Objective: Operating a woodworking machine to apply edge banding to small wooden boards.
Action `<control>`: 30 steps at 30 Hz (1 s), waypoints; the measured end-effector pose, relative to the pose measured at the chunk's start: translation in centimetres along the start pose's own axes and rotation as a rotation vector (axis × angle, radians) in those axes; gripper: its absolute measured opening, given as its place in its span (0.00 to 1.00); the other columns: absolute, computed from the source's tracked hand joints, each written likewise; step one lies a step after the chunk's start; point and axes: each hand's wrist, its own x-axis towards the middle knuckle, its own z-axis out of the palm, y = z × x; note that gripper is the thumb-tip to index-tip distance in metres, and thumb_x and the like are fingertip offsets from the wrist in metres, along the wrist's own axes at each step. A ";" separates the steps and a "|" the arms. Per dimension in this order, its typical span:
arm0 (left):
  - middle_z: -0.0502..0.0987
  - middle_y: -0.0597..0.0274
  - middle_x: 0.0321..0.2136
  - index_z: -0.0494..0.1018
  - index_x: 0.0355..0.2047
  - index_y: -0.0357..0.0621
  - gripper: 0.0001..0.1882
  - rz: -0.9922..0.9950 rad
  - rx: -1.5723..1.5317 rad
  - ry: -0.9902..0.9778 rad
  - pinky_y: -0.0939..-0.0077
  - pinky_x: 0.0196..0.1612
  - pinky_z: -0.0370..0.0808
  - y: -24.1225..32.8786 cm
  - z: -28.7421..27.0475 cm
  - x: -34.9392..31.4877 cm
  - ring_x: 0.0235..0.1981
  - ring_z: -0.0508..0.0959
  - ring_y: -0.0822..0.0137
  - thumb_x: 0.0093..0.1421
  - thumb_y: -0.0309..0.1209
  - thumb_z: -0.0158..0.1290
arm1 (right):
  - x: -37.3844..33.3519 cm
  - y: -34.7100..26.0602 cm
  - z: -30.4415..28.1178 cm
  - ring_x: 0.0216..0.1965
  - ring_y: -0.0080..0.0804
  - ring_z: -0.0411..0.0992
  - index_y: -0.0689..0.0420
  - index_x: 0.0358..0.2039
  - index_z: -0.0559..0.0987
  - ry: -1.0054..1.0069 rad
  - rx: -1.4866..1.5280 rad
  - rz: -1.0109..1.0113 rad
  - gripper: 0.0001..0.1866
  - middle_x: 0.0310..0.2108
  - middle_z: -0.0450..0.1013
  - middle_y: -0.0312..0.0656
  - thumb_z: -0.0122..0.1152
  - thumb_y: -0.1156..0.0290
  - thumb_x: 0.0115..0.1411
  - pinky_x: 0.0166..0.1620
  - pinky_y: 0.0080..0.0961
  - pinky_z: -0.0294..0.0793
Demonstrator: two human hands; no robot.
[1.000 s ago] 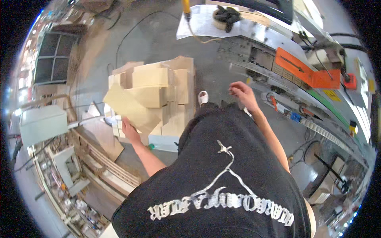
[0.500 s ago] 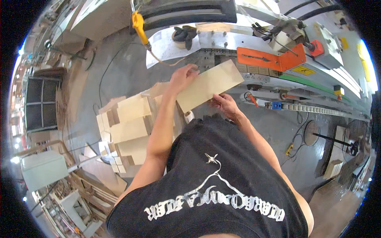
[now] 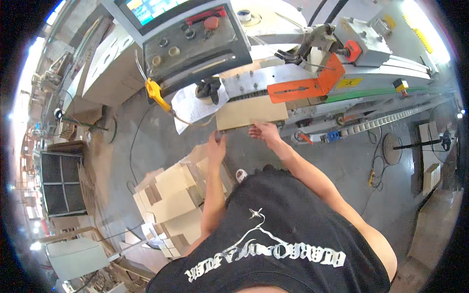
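Observation:
A flat tan wooden board (image 3: 249,111) lies level on the machine's feed bed, its right end close to the orange guard. At the board's near left corner, my left hand (image 3: 216,146) is open, with thumb and fingers apart and its tips beside the corner. My right hand (image 3: 265,133) is at the middle of the near edge, open, fingers loosely bent and fingertips against or just below that edge. Whether either hand bears any of the board's weight cannot be told.
An orange guard plate (image 3: 307,88) and red emergency button (image 3: 352,51) sit on the machine. A control panel (image 3: 195,44), yellow hanging pendant (image 3: 157,95) and dark gloves (image 3: 209,89) are beyond. Stacked boards (image 3: 171,195) stand to my left. A side roller rail (image 3: 376,122) runs right.
The board has gone from slanted between my hands to lying straight on the feed bed. Both hands have loosened from it and drawn to its near edge. The view has shifted.

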 end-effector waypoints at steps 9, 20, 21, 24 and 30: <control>0.77 0.54 0.26 0.64 0.55 0.36 0.27 -0.130 -0.167 -0.118 0.71 0.29 0.73 3.9 2.0 1.7 0.25 0.78 0.65 0.57 0.36 0.55 | 1.4 -1.6 -1.5 0.45 0.49 0.73 0.77 0.44 0.69 0.163 0.295 -0.161 0.16 0.43 0.72 0.59 0.46 0.77 0.59 0.48 0.37 0.77; 0.76 0.60 0.18 0.55 0.59 0.28 0.35 0.008 -0.445 -0.468 0.77 0.20 0.71 8.4 9.8 2.0 0.17 0.75 0.71 0.54 0.30 0.56 | 0.8 -7.7 -10.6 0.39 0.51 0.75 0.75 0.34 0.69 0.417 0.407 -0.207 0.11 0.37 0.73 0.60 0.42 0.79 0.56 0.45 0.41 0.78; 0.76 0.60 0.18 0.55 0.59 0.28 0.35 0.005 -0.450 -0.472 0.77 0.20 0.71 8.8 10.7 2.0 0.17 0.75 0.71 0.54 0.30 0.56 | 0.6 -8.1 -11.4 0.37 0.51 0.76 0.75 0.34 0.69 0.457 0.385 -0.188 0.11 0.36 0.73 0.60 0.42 0.78 0.55 0.44 0.42 0.78; 0.76 0.60 0.17 0.60 0.54 0.29 0.32 0.120 -0.275 -0.470 0.75 0.20 0.71 12.5 12.9 1.3 0.17 0.76 0.71 0.52 0.31 0.57 | 0.5 -8.9 -14.4 0.36 0.50 0.76 0.76 0.37 0.69 0.549 0.389 -0.263 0.14 0.35 0.74 0.59 0.41 0.79 0.55 0.43 0.41 0.79; 0.77 0.46 0.22 0.64 0.49 0.36 0.28 0.252 -0.152 -0.578 0.59 0.30 0.74 13.5 16.3 1.5 0.25 0.78 0.48 0.50 0.37 0.55 | 1.7 -7.6 -17.3 0.38 0.40 0.74 0.68 0.40 0.73 0.700 0.360 -0.410 0.16 0.36 0.75 0.46 0.44 0.81 0.52 0.40 0.30 0.78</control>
